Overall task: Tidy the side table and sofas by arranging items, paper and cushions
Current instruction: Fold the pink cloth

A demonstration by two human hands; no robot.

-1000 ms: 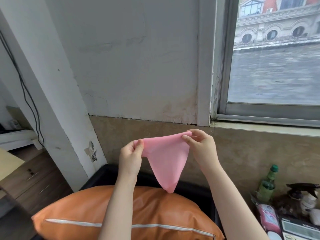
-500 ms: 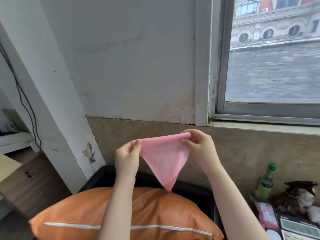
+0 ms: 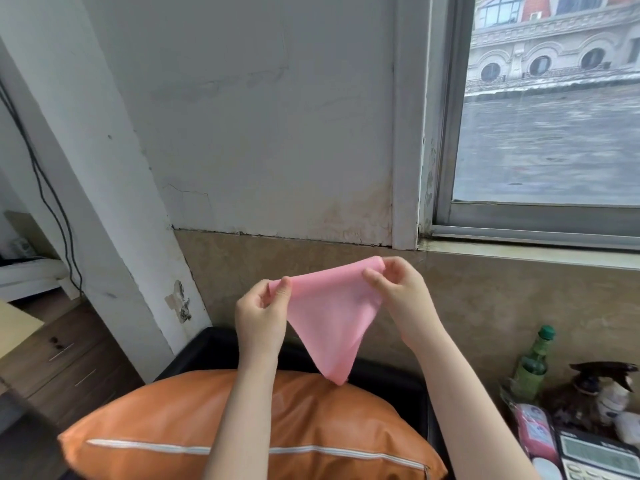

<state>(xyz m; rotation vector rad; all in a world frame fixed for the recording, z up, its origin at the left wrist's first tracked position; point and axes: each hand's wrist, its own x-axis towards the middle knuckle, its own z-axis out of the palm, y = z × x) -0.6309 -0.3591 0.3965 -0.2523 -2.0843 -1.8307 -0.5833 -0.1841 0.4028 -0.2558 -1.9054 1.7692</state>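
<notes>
Both hands pinch pink cloth (image 3: 334, 317) — no legible labels.

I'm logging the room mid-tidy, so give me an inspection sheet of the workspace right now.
Surface: black sofa below the hands; side table hidden under items at lower right.
Job's things: pink cloth hanging in a triangle; orange cushion on the sofa.
Clutter: green bottle, spray bottle, calculator.
Grippers: left hand and right hand pinch the cloth's top corners.
Cables: black cables down the pillar.
Surroundings: stained wall, window.
</notes>
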